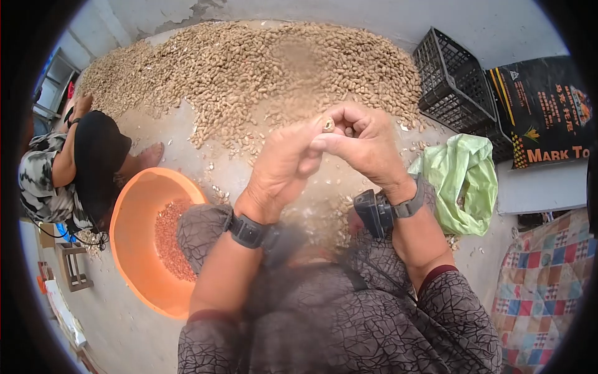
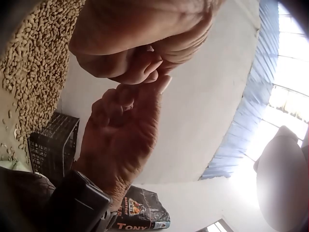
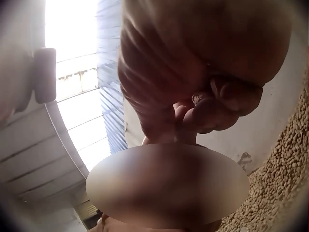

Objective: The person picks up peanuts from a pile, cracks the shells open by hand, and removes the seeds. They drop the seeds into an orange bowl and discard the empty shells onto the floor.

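Observation:
A peanut (image 1: 328,125) is held up between my two hands, over the floor in front of my knees. My left hand (image 1: 283,159) pinches it from the left, fingers curled in. From the other side my right hand (image 1: 372,142) grips it with thumb and forefinger, the thumb reaching across to the left hand's fingertips. A dark gap shows in the end of the shell. In the right wrist view a small pale piece (image 3: 196,99) sits among the right hand's curled fingers. The left wrist view shows the fingertips meeting, with the peanut hidden behind them.
A big heap of unshelled peanuts (image 1: 249,68) lies along the wall. An orange basin (image 1: 134,249) with red kernels (image 1: 171,234) stands by my left knee. At right are a green sack (image 1: 458,181), a black crate (image 1: 451,87) and a black bag (image 1: 542,112). Another person (image 1: 68,162) sits at left.

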Motion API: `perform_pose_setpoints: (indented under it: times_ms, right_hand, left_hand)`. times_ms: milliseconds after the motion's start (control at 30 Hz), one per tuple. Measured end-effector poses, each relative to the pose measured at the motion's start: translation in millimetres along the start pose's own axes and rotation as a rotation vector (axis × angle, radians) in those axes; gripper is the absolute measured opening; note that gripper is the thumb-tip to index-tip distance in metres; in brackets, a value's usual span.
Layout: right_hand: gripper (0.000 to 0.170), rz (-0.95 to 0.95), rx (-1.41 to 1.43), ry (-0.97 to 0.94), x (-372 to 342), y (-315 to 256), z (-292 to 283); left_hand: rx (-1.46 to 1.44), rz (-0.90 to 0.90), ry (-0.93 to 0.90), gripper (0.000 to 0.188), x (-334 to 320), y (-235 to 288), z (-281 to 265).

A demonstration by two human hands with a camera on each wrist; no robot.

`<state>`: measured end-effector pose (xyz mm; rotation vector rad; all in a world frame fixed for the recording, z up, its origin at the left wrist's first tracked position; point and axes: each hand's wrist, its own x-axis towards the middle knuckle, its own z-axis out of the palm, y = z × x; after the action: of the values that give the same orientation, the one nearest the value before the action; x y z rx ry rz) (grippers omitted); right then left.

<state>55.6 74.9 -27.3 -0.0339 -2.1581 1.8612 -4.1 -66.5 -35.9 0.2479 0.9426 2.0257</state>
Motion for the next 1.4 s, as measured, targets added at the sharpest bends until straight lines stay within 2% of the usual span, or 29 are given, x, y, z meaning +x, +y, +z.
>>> perform_pose_setpoints:
  times_ms: [267, 600, 867, 1000, 1067, 1167, 1233, 1300, 1400]
  right_hand:
    - [0.015, -0.024, -0.238, -0.013, 6, -5, -5]
    - [0.017, 0.097, -0.007, -0.064, 6, -6, -6]
    - [0.024, -0.028, -0.212, 0.109, 2, 7, -4]
    - [0.023, -0.076, -0.251, 0.138, -1, 4, 4]
    - [0.022, -0.151, -0.34, 0.152, 1, 8, 4]
    - [0.02, -0.14, -0.359, 0.171, 0, 4, 11]
    - [0.019, -0.129, -0.362, 0.153, 1, 9, 10]
    - [0.019, -0.119, -0.366, 0.137, 2, 11, 9]
    - [0.018, -0.043, -0.3, 0.035, 1, 5, 6]
  left_hand:
    - [0.062, -0.063, -0.047, 0.021, 9, 3, -22]
    - [0.041, -0.137, -0.042, 0.021, 10, 7, -14]
    - [0.173, -0.117, -0.002, 0.028, 12, 6, -9]
    - [0.242, -0.075, 0.058, 0.032, 10, 8, -3]
    - [0.289, -0.073, 0.039, 0.031, 10, 7, -6]
    - [0.371, -0.051, 0.018, 0.028, 12, 4, -11]
    - [0.407, -0.032, 0.017, 0.025, 13, 4, -12]
    - [0.37, -0.023, 0.153, 0.024, 14, 5, -10]
    - [0.308, -0.023, 0.107, 0.024, 14, 6, -18]
